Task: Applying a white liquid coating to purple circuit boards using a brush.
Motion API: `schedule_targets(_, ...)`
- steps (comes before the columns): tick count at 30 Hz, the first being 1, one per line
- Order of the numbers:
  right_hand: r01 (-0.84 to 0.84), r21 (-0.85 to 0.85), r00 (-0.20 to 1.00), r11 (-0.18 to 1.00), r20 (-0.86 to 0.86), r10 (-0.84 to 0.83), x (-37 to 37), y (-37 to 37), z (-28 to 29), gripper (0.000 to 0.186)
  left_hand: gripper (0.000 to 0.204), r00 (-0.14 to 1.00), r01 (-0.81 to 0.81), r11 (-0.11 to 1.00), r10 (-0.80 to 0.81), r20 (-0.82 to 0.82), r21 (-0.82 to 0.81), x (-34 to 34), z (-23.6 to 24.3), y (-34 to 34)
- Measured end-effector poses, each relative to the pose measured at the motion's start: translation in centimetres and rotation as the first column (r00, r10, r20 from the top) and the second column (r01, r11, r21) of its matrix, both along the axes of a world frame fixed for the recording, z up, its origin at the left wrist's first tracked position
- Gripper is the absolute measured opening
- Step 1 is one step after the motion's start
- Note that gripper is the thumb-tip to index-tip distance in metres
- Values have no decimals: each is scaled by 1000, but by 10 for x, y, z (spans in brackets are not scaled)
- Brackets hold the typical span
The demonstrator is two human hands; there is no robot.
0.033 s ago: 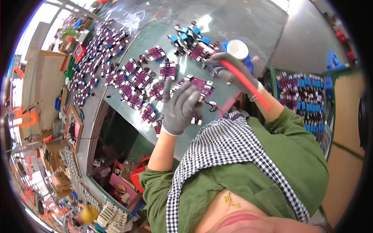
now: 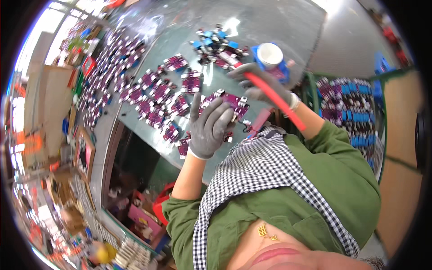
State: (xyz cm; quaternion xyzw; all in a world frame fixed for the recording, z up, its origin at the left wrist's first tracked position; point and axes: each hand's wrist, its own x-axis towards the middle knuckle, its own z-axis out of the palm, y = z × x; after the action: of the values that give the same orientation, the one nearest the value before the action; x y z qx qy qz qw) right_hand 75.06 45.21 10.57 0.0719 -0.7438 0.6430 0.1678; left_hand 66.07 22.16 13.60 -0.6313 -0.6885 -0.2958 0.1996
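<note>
My left hand (image 2: pixel 210 128), in a grey glove, grips a purple circuit board (image 2: pixel 236 102) with white connectors. Its fingers lie over the board's left part, and the outermost finger sticks up. Short wires (image 2: pixel 247 126) show below the board's right end. In my grey-gloved right hand (image 2: pixel 263 83) is a long red-handled tool (image 2: pixel 274 96) with a pale front end, slanting toward the upper left. That tip is close to a heap of boards with blue parts (image 2: pixel 210 41); whether it touches them I cannot tell. Smeared by motion, the tool's exact kind is unclear.
Beyond my right hand a white cup (image 2: pixel 270 55) stands in a blue holder. Purple boards (image 2: pixel 160 92) lie about my left hand, with a big pile (image 2: pixel 110 63) farther left. On the right, a green-edged crate (image 2: pixel 348 117) holds rows of boards. A blurred pink strip (image 2: pixel 260 121) shows near my apron.
My right hand and the red-handled tool have shifted slightly left. My left hand keeps the board at nearly the same place. The whole view has tilted a little.
</note>
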Motion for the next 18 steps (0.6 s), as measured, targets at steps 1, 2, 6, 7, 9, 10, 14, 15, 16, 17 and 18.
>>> schedule_targets(1, -129, -169, 989, 977, 50, 139, 3, -6, -2, 51, 30, 1000, -1, 1000, 1, 13, -7, 8, -6, 2)
schedule_targets(2, -165, -218, 984, 962, 31, 175, 6, -11, -5, 52, 29, 1000, 14, 1000, -14, 16, -27, 13, -11, 3)
schedule_targets(6, 51, -147, 999, 988, 27, -47, 12, -37, -24, 53, 35, 996, 89, 996, -89, -13, -3, 14, -26, 11)
schedule_targets(7, 148, -120, 989, 982, 25, -146, 17, -39, -28, 51, 36, 994, 108, 994, -108, -25, -8, 12, -27, 15)
schedule_targets(9, 242, -277, 967, 930, -7, -254, 29, -42, -33, 50, 39, 993, 113, 994, -113, -17, 7, 12, -28, 25)
schedule_targets(10, 256, -389, 959, 885, -14, -283, 36, -42, -33, 49, 43, 992, 127, 991, -127, -19, 39, 11, -28, 32)
schedule_targets(14, 447, -420, 860, 790, -43, -509, 67, -31, -23, 48, 73, 855, 123, 982, -177, 488, 141, 32, -29, 67)
schedule_targets(15, 489, -462, 820, 740, -48, -571, 76, -31, -19, 48, 74, 696, 162, 984, -169, 698, 77, 34, -26, 71)
schedule_targets(16, 522, -491, 782, 698, -51, -621, 88, -31, -14, 49, 76, 497, 231, 973, -133, 858, 17, 40, -25, 76)
schedule_targets(17, 645, -367, 701, 670, -65, -710, 95, -27, -11, 51, 75, 172, 372, 928, -94, 981, 24, 40, -22, 80)
schedule_targets(18, 679, -374, 668, 632, -45, -743, 104, -26, -6, 51, 78, 27, 464, 884, 55, 998, -61, 37, -19, 88)
